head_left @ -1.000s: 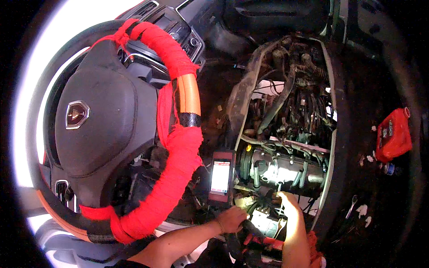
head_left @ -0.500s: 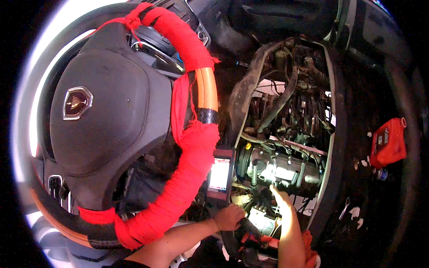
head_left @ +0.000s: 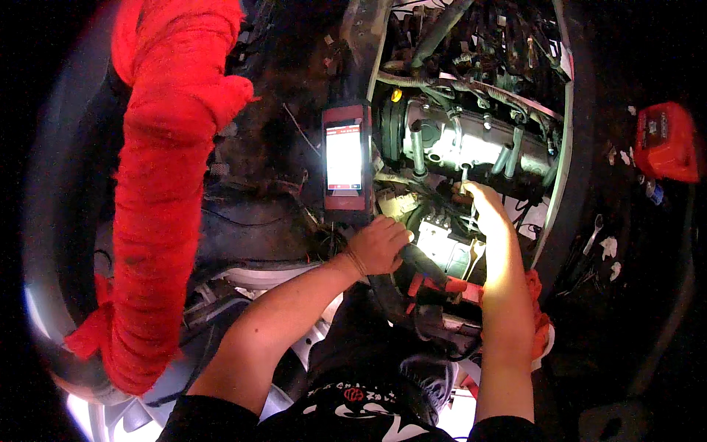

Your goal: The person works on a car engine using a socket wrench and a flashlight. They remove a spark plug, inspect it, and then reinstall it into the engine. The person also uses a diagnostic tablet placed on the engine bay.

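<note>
An engine (head_left: 442,136) with a silvery cover and upright metal tubes lies in an opening in the floor. My right hand (head_left: 482,200) reaches into it, fingers pinched together at a small metal part below the cover. What they hold is too small and glare-lit to make out. My left hand (head_left: 379,245) is closed over the black rim (head_left: 383,283) at the near left of the opening, its fingertips partly hidden. Just beyond it a handheld diagnostic scanner (head_left: 345,158) with a lit screen stands against the left rim. A wrench (head_left: 477,254) lies beside my right forearm.
The steering wheel (head_left: 166,191), wrapped in red cloth, fills the left. At the right lie a red plastic bottle (head_left: 666,144), another wrench (head_left: 592,234) and white scraps (head_left: 609,247). Hoses and cables (head_left: 479,92) crowd the opening; a red cloth (head_left: 541,317) hangs near my right forearm.
The view has tipped down and nearer, so the steering wheel moves off to the left and the whole scanner shows. Both hands keep about the same places at the opening.
</note>
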